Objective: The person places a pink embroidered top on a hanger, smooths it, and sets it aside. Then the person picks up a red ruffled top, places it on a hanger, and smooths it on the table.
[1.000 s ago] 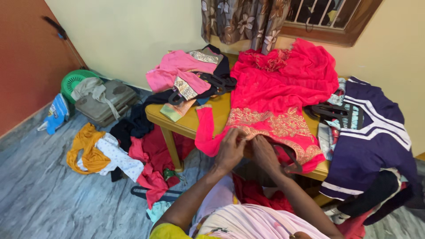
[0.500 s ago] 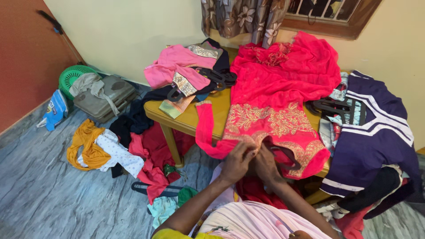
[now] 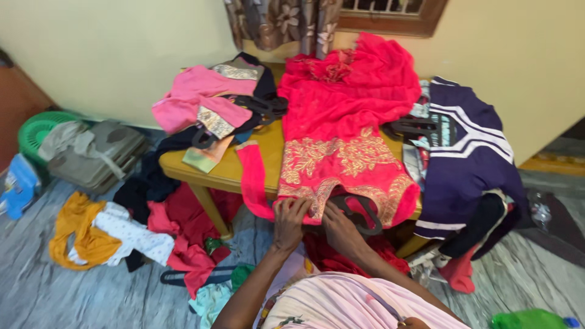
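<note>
Both hands pinch the red embroidered dress's (image 3: 341, 164) neckline around a black hanger (image 3: 359, 213).
Left hand (image 3: 289, 222) and right hand (image 3: 338, 228) have drawn the neckline nearer the table (image 3: 234, 170) edge.

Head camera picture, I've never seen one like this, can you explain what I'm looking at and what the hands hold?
The picture comes from one camera worn on a person's head, looking down at their own two bare hands. The left hand and right hand both pinch the near gold-embroidered edge of a red dress spread over a yellow table. A black hanger lies at that edge, by the right hand. Also on the table: a pink garment and a navy garment with white stripes. More clothes lie on the floor.
</note>
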